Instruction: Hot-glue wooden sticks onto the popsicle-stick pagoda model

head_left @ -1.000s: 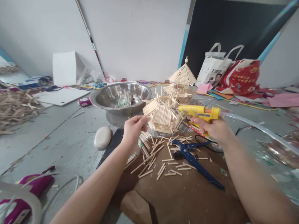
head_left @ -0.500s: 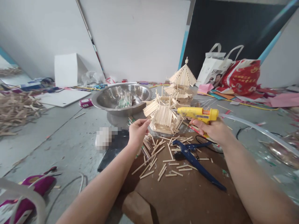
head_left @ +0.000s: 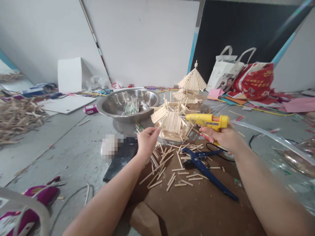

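- Brown sheet (head_left: 197, 209) on the floor in front of me, prob. there to catch drips & offcuts.
- Steel basin (head_left: 105, 106), far L: holds clear packets (head_left: 132, 106), prob. more sticks; parked aside, I'd guess, to free the mid.
- Red bag (head_left: 256, 80) & white tote (head_left: 221, 73) by the back wall, R side, out of the way; can't see what's in the red one, just smth pale at the tote's top.
- Stick tower w/ pointed roof (head_left: 193, 80), upright behind the front model.
- Front stick model (head_left: 171, 123), btwn my hands, just past the loose sticks; central prob. b/c both hands need it.
- Blue-handled cutter (head_left: 210, 177), lying on the sheet, in easy reach of R.
- Yellow glue gun (head_left: 206, 120): R hand (head_left: 225, 137) has fingers wrapped round its grip, held level, prob. so the nozzle meets the roof edge; can't tell if touching.
- L hand (head_left: 147, 141): fingertips pressed together at model's lower L; can't tell if smth's pinched.
- Loose short sticks (head_left: 180, 185), scattered nearby, handy.
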Available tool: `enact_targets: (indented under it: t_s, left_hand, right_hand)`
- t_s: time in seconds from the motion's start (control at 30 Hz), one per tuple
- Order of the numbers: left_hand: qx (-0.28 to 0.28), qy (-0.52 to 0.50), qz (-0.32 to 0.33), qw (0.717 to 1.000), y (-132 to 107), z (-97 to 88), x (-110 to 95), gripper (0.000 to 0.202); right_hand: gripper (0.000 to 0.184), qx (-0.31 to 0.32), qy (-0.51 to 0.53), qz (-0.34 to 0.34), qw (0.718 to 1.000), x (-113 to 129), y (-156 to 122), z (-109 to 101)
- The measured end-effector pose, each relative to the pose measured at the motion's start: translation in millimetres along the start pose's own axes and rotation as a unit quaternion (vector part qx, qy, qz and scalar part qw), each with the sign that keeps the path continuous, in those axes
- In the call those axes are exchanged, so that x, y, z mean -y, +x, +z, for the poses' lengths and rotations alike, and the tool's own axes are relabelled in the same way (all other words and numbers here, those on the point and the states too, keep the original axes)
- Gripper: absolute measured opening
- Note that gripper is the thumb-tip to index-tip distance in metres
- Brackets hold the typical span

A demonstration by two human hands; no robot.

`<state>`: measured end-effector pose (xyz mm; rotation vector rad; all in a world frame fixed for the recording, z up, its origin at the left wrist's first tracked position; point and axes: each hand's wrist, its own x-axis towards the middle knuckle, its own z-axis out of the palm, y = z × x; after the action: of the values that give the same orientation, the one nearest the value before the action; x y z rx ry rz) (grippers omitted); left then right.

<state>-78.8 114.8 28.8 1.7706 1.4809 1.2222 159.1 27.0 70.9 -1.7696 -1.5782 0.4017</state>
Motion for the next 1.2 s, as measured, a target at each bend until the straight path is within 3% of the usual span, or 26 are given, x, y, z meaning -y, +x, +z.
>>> enact_targets:
  t_s: [0.37,0.73,1.2]
  left_hand:
    - [-0.001,-0.055,-0.025,0.998,4,1.6,-5,0.033]
    - [0.054,-0.172,-0.082,0.980,8,3.6,-3,0.030]
    - [0.066,-0.179,-0.081,0.978,10,1.9,-4,0.031]
  right_hand:
    - [0.035,0.016,0.042,0.010,0.999,5,1,3]
    - [0.039,0.013,0.019,0.015,1.000,11,-1,0]
    - [0.033,0.020,0.028,0.001,0.999,9,0,4]
